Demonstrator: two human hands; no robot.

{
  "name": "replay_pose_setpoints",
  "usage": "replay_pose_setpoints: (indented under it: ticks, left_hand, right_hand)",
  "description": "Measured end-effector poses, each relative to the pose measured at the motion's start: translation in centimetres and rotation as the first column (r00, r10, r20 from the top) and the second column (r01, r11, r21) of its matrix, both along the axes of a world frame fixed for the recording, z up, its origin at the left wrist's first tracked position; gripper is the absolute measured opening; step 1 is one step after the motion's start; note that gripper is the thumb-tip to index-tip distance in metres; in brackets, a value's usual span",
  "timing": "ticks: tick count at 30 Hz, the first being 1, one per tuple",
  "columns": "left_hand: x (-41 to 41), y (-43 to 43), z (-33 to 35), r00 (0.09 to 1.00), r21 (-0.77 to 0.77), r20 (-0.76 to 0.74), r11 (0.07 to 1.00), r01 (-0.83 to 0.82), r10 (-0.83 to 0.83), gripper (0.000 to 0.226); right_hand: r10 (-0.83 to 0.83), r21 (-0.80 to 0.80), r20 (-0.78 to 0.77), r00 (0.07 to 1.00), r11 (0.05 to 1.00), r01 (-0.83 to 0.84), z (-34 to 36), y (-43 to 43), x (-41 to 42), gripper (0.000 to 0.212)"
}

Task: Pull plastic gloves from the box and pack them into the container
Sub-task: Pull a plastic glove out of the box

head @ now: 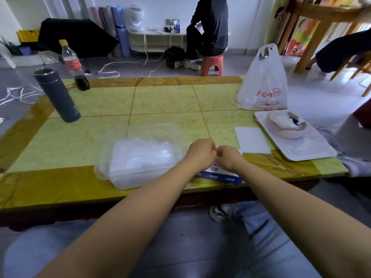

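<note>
So, box (220, 177): blue and white, flat at the near edge of the counter (164, 101), just right of the container; only its front strip shows under the wrists
Gloves (140, 155): a pale, cloudy stack already lying inside the container
Container (104, 169): clear plastic tub with its top open, touching or nearly touching the box
Left hand (200, 152): fingers curled, knuckles against the right hand, above the box
Right hand (227, 159): curled likewise; both look set to pinch something thin, but no film can be made out between them
Step, as I judge it: drawing one glove out of the box
Doing it well: pinch a single layer, pull slowly and straight so the next glove does not trail out, pin the light box down with the other hand, then lay the glove flat on the stack
Hidden: the box's opening and all fingertips, behind the backs of the hands
Hard to tell: whether a glove is held at all, and how full the container is
Further out: white card (252, 140), tray (313, 151), plastic bag (263, 83), flask (57, 95), all well apart from the work
</note>
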State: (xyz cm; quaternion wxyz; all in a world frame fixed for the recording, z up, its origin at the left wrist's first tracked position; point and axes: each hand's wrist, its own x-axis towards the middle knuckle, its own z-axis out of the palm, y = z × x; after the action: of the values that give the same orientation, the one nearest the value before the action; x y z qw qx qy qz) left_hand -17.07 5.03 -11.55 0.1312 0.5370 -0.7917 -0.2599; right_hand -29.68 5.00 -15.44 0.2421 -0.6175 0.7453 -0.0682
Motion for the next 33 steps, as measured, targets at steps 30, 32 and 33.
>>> replay_pose_setpoints:
  ticks: [30,32,33]
  left_hand:
    - [-0.1,-1.3,-6.2,0.978,0.299,0.205,0.950,-0.091,0.029,0.079]
    - [-0.2,-1.4,-6.3,0.974,0.278,0.225,0.957,-0.084,0.020,0.073]
    - [-0.2,-1.4,-6.2,0.973,0.273,0.228,0.958,-0.081,0.018,0.070]
  right_hand:
    - [-0.107,-0.118,0.177,0.978,0.985,0.129,-3.0,-0.3,-0.8,0.015]
    - [-0.117,-0.203,0.402,0.908,0.956,0.213,-2.3,0.4,-1.0,0.017]
    - [-0.120,-0.232,0.467,0.876,0.939,0.253,-2.0,0.6,-0.9,0.017]
